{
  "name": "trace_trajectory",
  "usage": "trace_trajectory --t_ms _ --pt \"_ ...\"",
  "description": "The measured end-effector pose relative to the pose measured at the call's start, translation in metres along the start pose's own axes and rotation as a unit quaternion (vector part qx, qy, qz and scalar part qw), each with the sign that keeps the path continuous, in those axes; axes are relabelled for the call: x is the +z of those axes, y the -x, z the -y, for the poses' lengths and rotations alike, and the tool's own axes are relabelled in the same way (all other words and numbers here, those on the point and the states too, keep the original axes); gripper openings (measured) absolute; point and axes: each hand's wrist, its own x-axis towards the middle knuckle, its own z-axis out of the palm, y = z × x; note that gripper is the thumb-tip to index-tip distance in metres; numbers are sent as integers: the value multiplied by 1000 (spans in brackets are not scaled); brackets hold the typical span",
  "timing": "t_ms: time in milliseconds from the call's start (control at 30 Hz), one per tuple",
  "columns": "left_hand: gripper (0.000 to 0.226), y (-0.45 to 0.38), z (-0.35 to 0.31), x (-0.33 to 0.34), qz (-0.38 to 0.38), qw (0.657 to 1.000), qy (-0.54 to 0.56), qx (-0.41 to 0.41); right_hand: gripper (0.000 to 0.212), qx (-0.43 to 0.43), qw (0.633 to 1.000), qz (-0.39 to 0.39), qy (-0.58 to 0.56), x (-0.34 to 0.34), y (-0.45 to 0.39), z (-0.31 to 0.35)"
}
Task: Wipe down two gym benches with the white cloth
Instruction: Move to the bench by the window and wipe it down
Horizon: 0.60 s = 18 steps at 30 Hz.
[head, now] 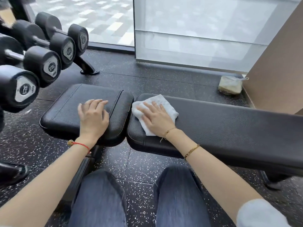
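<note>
cloth (167,105) on long pad (229,125), right | seat pad (65,112) left | dumbbells (41,63) far left

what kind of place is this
Most likely a gym's free-weights area. Black dumbbells sit on a rack at the left, a padded black bench stands on speckled rubber flooring, and the right hand presses a white cloth on the bench.

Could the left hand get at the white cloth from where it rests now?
Probably yes. The left hand lies flat on the seat pad, and the white cloth sits just across the gap on the long pad. Nothing stands between them, though the right hand presses on most of the cloth.
</note>
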Motion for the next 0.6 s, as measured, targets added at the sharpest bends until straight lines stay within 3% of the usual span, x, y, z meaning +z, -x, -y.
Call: trace_trajectory --t_ms 233,467,600 --pt "37 0 4 5 -1 998 41 -47 47 82 996 0 41 -7 -55 -1" --pt "34 1 7 6 -10 998 41 -43 48 -129 991 20 39 14 12 47" --pt "34 1 7 5 -4 998 37 -42 49 -59 996 29 53 9 -31 40"
